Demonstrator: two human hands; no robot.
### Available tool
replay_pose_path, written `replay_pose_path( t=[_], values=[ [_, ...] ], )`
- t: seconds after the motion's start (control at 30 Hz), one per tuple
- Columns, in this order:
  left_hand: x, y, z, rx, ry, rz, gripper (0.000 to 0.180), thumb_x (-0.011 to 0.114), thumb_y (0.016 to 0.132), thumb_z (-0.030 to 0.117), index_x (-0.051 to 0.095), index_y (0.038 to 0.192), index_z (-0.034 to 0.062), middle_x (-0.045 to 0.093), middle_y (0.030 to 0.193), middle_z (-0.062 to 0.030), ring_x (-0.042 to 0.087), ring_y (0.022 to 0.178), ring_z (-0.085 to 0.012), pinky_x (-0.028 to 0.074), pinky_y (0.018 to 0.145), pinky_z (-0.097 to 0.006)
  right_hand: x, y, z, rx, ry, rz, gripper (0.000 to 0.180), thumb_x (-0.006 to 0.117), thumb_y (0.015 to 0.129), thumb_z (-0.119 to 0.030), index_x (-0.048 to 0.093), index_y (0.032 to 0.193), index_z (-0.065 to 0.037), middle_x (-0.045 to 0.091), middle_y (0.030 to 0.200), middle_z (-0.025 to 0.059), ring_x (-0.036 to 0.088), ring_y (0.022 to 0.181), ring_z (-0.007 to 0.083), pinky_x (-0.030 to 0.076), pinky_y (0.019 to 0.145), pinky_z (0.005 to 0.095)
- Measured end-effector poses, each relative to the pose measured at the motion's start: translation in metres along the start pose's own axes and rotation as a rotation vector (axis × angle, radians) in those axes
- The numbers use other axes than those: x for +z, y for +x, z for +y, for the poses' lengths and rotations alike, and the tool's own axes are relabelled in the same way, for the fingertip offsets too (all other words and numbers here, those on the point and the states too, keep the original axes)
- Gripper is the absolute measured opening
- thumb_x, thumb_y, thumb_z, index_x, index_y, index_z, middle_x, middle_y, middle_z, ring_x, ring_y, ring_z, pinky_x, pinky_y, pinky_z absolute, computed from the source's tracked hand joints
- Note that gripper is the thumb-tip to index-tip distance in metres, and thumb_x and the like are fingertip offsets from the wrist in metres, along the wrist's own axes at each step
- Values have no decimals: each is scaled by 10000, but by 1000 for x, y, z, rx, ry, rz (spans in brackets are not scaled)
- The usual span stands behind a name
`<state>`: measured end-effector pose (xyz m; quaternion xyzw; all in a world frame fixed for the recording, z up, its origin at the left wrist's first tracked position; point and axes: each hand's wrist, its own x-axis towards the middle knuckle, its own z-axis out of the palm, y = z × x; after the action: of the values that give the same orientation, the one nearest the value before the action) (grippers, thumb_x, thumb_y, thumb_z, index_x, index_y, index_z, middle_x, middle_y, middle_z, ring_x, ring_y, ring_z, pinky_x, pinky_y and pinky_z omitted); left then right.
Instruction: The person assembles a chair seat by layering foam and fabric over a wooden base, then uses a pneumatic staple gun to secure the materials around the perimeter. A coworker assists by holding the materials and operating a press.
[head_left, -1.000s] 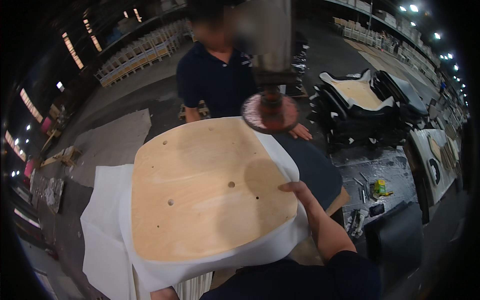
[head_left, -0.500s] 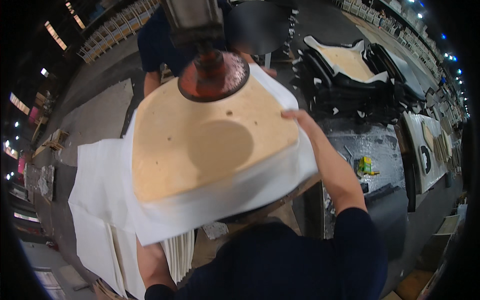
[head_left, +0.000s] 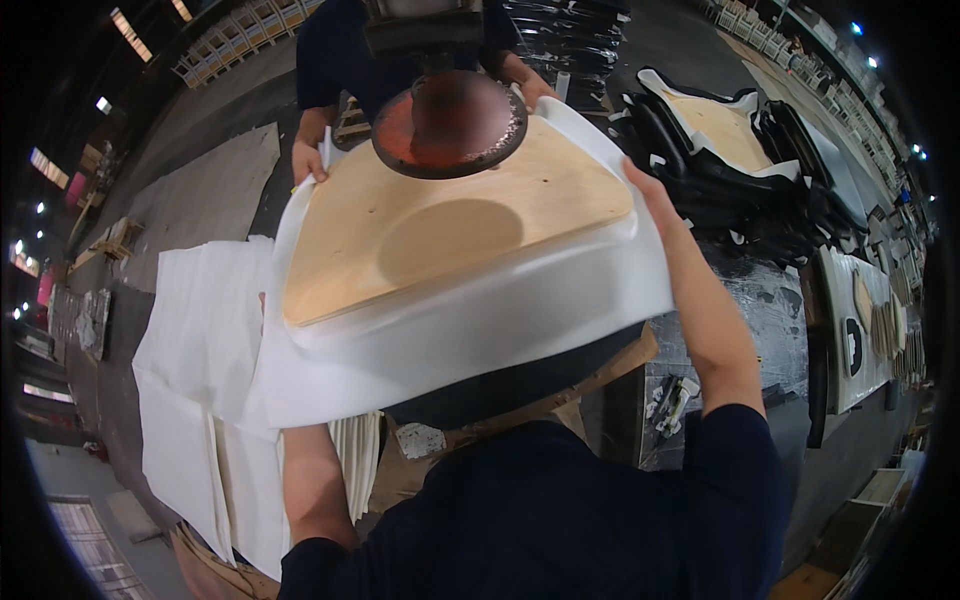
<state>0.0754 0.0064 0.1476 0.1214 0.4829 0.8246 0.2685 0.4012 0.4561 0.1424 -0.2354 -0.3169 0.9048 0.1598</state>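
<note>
A pale plywood panel [head_left: 570, 190] with rounded corners lies on white padding sheet [head_left: 480, 335], which wraps up around its sides and hangs toward me. My right hand [head_left: 648, 190] grips the padding at the panel's right edge, thumb on top. My left forearm [head_left: 312, 475] reaches under the sheet's near left corner, so most of that hand is hidden. Just above the panel's far part hangs a red press disc [head_left: 400, 130] with a dark rim, its round shadow on the wood. Opposite me, a co-worker's hands [head_left: 308, 160] hold the padding's far edge.
Dark cushioning [head_left: 520, 375] shows beneath the padding. More white sheets [head_left: 205, 340] are stacked at left. Black-covered panels [head_left: 690, 180] are piled at far right, beside a plastic-covered table [head_left: 740, 290] with small tools [head_left: 675, 405]. Cardboard [head_left: 400, 480] lies near me.
The panel and padding have shifted away from me and slightly right, showing more of the near side. My right hand went along. The co-worker's hands now hold the far padding edges.
</note>
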Motion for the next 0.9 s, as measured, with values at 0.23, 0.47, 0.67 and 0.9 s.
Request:
replay_pose_path(
  t=[0.23,0.47,0.67,0.9],
  values=[
    [18,-55,-66,-302,-189,-23,712,431,1162,566,457,1642,40,575,1594,-177,603,1410,-332,533,1159,-458,-63,-58,46,47,-491,251,572,750,1040,-293,599,1521,-24,736,1371,138,730,1211,249,567,1072,404],
    [-3,-62,-117,-411,-38,109,734,420,1158,599,467,1631,40,616,1529,-194,626,1383,-313,555,1120,-442,-95,-43,81,-72,-583,303,532,710,1066,-157,549,1547,4,720,1369,128,697,1209,217,550,1054,373],
    [-26,-68,-145,-353,201,289,671,414,1182,511,500,1580,-21,662,1446,-185,669,1302,-289,558,1065,-410,-110,-40,97,-77,-727,304,503,680,1089,-132,549,1558,-9,714,1366,103,671,1205,186,531,1050,349],
    [-24,-73,-159,-219,373,335,560,474,1191,357,502,1563,-62,661,1432,-180,658,1266,-263,531,1063,-382,-113,-40,103,-20,-826,378,549,688,1091,-187,527,1592,-29,712,1376,108,654,1228,190,515,1068,354]
  ],
)
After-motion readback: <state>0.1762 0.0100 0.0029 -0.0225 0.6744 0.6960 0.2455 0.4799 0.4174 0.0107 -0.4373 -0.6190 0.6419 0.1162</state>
